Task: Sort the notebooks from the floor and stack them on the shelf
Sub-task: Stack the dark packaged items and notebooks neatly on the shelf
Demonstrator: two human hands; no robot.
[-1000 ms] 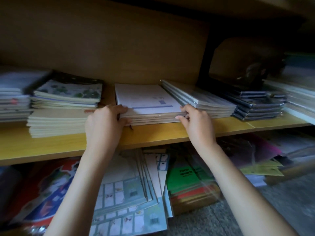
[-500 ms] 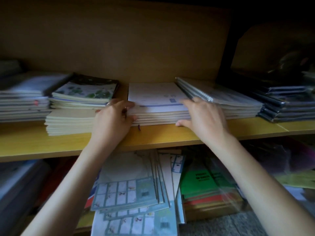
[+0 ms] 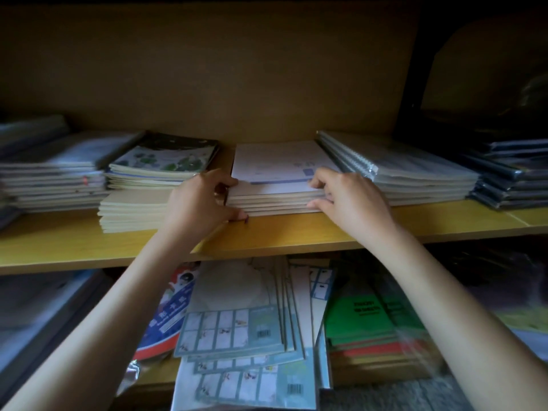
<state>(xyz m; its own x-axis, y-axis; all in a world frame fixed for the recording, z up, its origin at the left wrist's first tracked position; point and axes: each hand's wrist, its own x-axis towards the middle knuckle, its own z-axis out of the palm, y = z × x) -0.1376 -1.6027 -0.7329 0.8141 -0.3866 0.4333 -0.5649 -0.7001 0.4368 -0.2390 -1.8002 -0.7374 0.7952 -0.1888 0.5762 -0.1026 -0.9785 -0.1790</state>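
Notebook stack [image 3: 275, 170]: one, on shelf [image 3: 296, 232] | left grip [image 3: 198, 200] clasps it | right grip [image 3: 350, 200] clasps it

Yellow wood shelf [image 3: 296, 232], L to R: grey notebook stack [image 3: 50, 179]; plant-cover notebook stack [image 3: 160, 164] w/ cream notebook stack [image 3: 130, 212] just in front; white-cover notebook stack [image 3: 275, 170] at ctr, near front edge; spiral-bound stack [image 3: 409, 173] in clear wrap just beside it; dark wrapped stack [image 3: 510, 179] far R.

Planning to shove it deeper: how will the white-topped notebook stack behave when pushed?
Probably slides on the smooth shelf. The notebook stack is loose thin books, so layers may shear unless the left hand and right hand brace its corners.
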